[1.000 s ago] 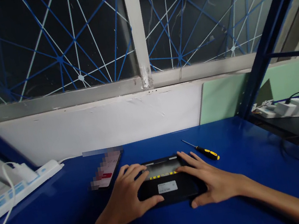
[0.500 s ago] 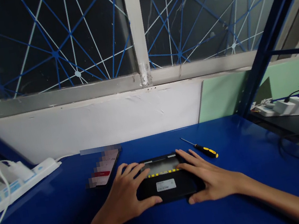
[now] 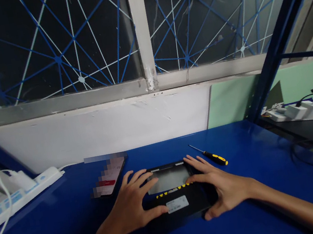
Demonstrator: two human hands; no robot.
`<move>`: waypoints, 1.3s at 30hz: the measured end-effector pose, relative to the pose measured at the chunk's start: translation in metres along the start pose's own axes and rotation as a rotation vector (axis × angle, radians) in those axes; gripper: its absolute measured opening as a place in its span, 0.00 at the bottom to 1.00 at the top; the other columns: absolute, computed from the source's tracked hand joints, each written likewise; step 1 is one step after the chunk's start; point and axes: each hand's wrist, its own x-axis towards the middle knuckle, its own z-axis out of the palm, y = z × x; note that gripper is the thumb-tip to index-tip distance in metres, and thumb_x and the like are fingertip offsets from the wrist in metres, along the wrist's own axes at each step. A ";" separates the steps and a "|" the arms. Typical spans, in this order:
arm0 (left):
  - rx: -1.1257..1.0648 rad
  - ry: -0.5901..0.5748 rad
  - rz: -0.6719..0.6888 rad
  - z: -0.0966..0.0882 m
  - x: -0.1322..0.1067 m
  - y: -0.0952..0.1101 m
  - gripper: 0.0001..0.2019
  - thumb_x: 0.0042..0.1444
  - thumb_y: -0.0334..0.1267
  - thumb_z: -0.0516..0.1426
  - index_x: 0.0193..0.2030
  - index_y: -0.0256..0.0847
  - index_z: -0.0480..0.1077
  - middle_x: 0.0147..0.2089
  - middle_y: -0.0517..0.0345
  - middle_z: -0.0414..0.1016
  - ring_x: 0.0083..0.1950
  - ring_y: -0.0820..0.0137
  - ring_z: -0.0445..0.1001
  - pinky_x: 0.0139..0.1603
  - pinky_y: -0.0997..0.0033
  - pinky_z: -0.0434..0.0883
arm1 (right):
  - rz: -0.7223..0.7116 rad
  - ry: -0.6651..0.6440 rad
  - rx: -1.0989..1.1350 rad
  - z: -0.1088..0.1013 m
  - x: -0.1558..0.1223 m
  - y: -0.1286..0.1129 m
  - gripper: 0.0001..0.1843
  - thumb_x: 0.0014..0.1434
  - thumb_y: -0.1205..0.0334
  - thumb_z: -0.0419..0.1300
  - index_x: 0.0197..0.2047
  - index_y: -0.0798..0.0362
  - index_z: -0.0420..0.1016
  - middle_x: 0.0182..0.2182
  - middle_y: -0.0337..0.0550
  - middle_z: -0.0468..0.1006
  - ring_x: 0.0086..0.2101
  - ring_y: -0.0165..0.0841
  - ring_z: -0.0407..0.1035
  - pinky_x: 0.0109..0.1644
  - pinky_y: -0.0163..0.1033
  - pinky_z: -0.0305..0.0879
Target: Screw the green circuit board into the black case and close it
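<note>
Black device (image 3: 173, 195), held from both sides

From where I stand, it sits toward six o'clock on the bench (image 3: 151, 156). Left hand (image 3: 132, 202) and right hand (image 3: 226, 185) grasp it at nine and three o'clock, fingers spread. Probably light and stiff; grey panel (image 3: 171, 178) likely slick and fragile: best held by the outer edges.

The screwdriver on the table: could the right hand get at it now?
Probably yes: the screwdriver lies just beyond the right hand, with nothing seen between them, though that hand is on the black device.
</note>
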 end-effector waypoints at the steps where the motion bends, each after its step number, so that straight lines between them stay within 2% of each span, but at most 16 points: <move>1: -0.005 0.026 0.008 -0.003 0.000 0.001 0.32 0.50 0.64 0.59 0.57 0.49 0.69 0.58 0.50 0.72 0.60 0.45 0.66 0.60 0.32 0.53 | -0.004 -0.003 -0.003 -0.001 0.000 -0.001 0.45 0.40 0.45 0.72 0.60 0.52 0.69 0.71 0.57 0.34 0.67 0.57 0.29 0.65 0.67 0.26; 4: -0.063 0.098 0.042 -0.015 0.002 0.006 0.26 0.48 0.62 0.62 0.48 0.49 0.74 0.53 0.52 0.74 0.56 0.49 0.68 0.60 0.36 0.55 | -0.003 -0.029 0.004 -0.005 0.000 -0.005 0.43 0.44 0.43 0.70 0.61 0.50 0.70 0.71 0.54 0.35 0.68 0.54 0.29 0.66 0.65 0.26; 9: -0.292 0.018 0.125 -0.034 0.004 0.016 0.22 0.43 0.58 0.67 0.41 0.48 0.76 0.45 0.55 0.76 0.48 0.57 0.72 0.53 0.48 0.65 | 0.013 -0.042 0.077 -0.010 0.000 -0.011 0.35 0.53 0.41 0.65 0.60 0.50 0.71 0.71 0.50 0.37 0.68 0.50 0.28 0.68 0.63 0.28; 12: -0.347 0.026 0.108 -0.034 0.004 0.016 0.14 0.51 0.48 0.66 0.44 0.49 0.76 0.41 0.57 0.77 0.45 0.61 0.73 0.51 0.53 0.67 | 0.023 0.003 0.119 -0.011 0.000 -0.010 0.25 0.59 0.42 0.60 0.54 0.47 0.76 0.71 0.45 0.41 0.68 0.49 0.31 0.68 0.63 0.27; 15: -0.392 0.069 0.081 -0.030 0.004 0.013 0.10 0.57 0.39 0.62 0.46 0.49 0.76 0.38 0.58 0.78 0.42 0.64 0.74 0.48 0.57 0.68 | 0.023 0.135 0.102 -0.010 0.000 -0.005 0.18 0.63 0.45 0.57 0.47 0.46 0.80 0.70 0.41 0.50 0.68 0.48 0.36 0.68 0.63 0.30; 20: -0.411 0.099 0.010 -0.022 0.002 0.008 0.13 0.56 0.41 0.63 0.48 0.48 0.75 0.38 0.58 0.79 0.41 0.64 0.73 0.44 0.61 0.70 | -0.058 0.300 0.028 -0.002 0.000 -0.001 0.19 0.57 0.46 0.63 0.46 0.50 0.78 0.62 0.48 0.63 0.66 0.48 0.47 0.67 0.60 0.44; 25: -0.439 0.057 -0.089 -0.020 -0.002 0.006 0.16 0.56 0.46 0.62 0.52 0.49 0.74 0.38 0.57 0.77 0.37 0.66 0.74 0.36 0.66 0.73 | -0.119 0.365 -0.077 -0.001 0.000 -0.005 0.17 0.63 0.50 0.59 0.49 0.51 0.75 0.58 0.50 0.66 0.63 0.45 0.52 0.65 0.55 0.51; 28: -0.421 0.056 -0.115 -0.023 -0.003 0.008 0.16 0.56 0.46 0.61 0.51 0.50 0.74 0.40 0.57 0.78 0.38 0.65 0.76 0.38 0.63 0.74 | -0.093 0.366 -0.167 -0.005 -0.002 -0.009 0.17 0.64 0.49 0.57 0.48 0.51 0.76 0.53 0.51 0.70 0.56 0.45 0.62 0.60 0.54 0.58; 31: -0.396 0.094 -0.090 -0.026 -0.002 0.011 0.13 0.56 0.45 0.61 0.48 0.49 0.75 0.41 0.57 0.80 0.40 0.64 0.78 0.42 0.60 0.74 | 0.003 0.323 -0.169 -0.010 -0.003 -0.013 0.19 0.63 0.47 0.56 0.45 0.53 0.77 0.39 0.47 0.76 0.40 0.41 0.70 0.47 0.49 0.65; 34: -0.409 0.113 -0.072 -0.027 -0.001 0.012 0.11 0.57 0.44 0.60 0.46 0.47 0.77 0.39 0.58 0.81 0.37 0.65 0.79 0.39 0.63 0.75 | 0.081 0.232 -0.022 -0.012 -0.003 -0.013 0.19 0.63 0.46 0.56 0.37 0.54 0.78 0.28 0.41 0.76 0.28 0.33 0.69 0.34 0.40 0.63; 36: -0.429 0.103 -0.046 -0.027 0.001 0.014 0.10 0.57 0.43 0.60 0.44 0.47 0.78 0.38 0.57 0.82 0.38 0.65 0.79 0.40 0.64 0.75 | 0.106 0.158 0.092 -0.011 -0.002 -0.012 0.19 0.62 0.47 0.57 0.32 0.54 0.77 0.25 0.39 0.75 0.25 0.30 0.66 0.29 0.36 0.60; 39: -0.476 0.025 0.032 -0.028 0.003 0.018 0.09 0.60 0.40 0.58 0.43 0.48 0.79 0.38 0.58 0.82 0.38 0.67 0.79 0.39 0.66 0.75 | 0.115 0.069 0.241 -0.008 -0.002 -0.008 0.20 0.61 0.47 0.59 0.28 0.56 0.75 0.21 0.37 0.72 0.22 0.27 0.62 0.26 0.33 0.56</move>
